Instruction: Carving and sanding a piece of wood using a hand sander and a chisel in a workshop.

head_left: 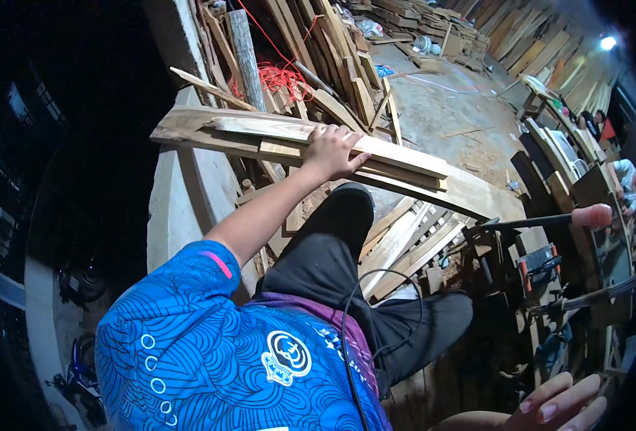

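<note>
The left hand (332, 152) half closes over strips (404, 158) stacked on a long board (479, 194) beyond the knees. The right hand (562, 406), fingers spread, seems empty, though the frame's edge crops it. Should the left grip loosen, the strips could slide, especially if the board tips.

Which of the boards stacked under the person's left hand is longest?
The bottom board: it sticks out past both ends of the narrower pieces on it.
</note>
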A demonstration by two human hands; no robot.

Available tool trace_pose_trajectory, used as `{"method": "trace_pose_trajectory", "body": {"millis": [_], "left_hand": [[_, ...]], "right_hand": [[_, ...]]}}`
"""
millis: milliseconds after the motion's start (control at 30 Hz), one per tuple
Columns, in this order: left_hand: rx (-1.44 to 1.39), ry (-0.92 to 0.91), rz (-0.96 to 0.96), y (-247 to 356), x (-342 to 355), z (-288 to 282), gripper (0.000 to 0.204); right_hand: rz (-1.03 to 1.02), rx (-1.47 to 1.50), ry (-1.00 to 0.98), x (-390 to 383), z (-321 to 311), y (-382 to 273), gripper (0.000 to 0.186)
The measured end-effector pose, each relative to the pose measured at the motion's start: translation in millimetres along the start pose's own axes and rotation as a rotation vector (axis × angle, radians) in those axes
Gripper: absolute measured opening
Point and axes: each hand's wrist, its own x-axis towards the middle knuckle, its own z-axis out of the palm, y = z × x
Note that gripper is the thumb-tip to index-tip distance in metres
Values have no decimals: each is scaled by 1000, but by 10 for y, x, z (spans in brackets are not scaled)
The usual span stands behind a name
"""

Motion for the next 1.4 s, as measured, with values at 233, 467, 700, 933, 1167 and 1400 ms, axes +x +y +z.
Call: {"method": "trace_pose_trajectory", "body": {"millis": [233,467,700,933,1167,1400], "left_hand": [[31,20,-4,8,9,71,58],[52,6,-27,-21,-28,116,61],[68,52,1,-45,50,251,58],[159,-83,-22,-98,6,126,64],[98,28,13,-69,60,303,65],[158,33,58,-71,2,160,59]], "right_hand": [[-223,-144,187,-696,31,223,41],[76,-198,523,-1885,-178,494,53],[564,-403,763,-2139,-12,540,31],[588,-243,759,-2223,80,1026,25],[702,-314,618,-2177,187,1327,24],[755,-227,548,-1882,173,1688,19]]}}
